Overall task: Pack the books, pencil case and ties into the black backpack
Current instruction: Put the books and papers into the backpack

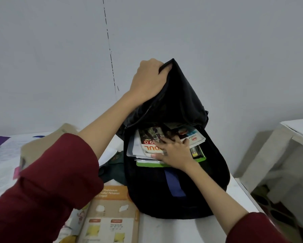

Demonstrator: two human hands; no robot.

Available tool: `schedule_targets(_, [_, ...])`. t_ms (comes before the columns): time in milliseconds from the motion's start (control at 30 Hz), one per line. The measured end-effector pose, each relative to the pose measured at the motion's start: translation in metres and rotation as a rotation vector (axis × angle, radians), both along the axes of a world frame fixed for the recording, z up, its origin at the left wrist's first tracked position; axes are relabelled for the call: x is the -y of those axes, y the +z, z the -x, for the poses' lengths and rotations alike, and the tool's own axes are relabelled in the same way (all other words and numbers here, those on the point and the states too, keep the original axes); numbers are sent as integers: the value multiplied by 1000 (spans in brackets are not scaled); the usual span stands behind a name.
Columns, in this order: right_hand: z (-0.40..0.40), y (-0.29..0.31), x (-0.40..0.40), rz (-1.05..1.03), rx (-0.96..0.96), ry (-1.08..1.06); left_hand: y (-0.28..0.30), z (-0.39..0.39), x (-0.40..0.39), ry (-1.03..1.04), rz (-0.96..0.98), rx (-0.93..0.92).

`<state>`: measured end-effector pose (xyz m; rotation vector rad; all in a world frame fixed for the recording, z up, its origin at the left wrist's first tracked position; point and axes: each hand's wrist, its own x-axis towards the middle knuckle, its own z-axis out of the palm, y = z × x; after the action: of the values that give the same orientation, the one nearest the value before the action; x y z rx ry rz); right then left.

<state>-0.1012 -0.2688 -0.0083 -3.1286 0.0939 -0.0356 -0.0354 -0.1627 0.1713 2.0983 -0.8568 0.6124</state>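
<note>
The black backpack (pixel 178 181) stands on the white tabletop (pixel 173 228), its mouth wide open. The left hand (pixel 147 79) grips the top flap and holds it up. The right hand (pixel 173 149) lies spread flat on the books (pixel 152 146) inside, pushing them down. I think the books are being tucked in now. Next, the orange book (pixel 110 213) lying in front of the bag and the dark green cloth (pixel 114 171) beside it, maybe a tie, should go in; that needs a free hand. The bag is soft, dark and floppy. A green-edged book (pixel 147 164) peeks out.
</note>
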Motion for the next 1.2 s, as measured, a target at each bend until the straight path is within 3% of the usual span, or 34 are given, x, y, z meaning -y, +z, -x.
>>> schedule_targets(167, [-14,-11,-45,-117,159,-70,0,-6,4,-34,11,-13])
schedule_targets(333, [-23,-15,-40,-248,164,1,-1,-11,3,-55,37,-26])
schedule_targets(533, [-14,-37,-19,-120,290,85,-3,-12,3,-70,49,-44])
schedule_targets(733, [-16,-15,6,-151,145,136,-4,-7,-1,-64,10,-27])
schedule_targets(867, [2,-9,46,-64,260,-39,-5,-6,-2,-61,-5,-26])
schedule_targets(933, [11,-10,63,-124,206,-83,-6,-6,-2,-56,-3,-29])
schedule_targets(1067, [6,-1,80,-137,36,10,-7,-5,-1,-54,-9,-29])
schedule_targets(1200, [-9,0,87,-89,77,19,-7,-3,-5,-28,-34,-24])
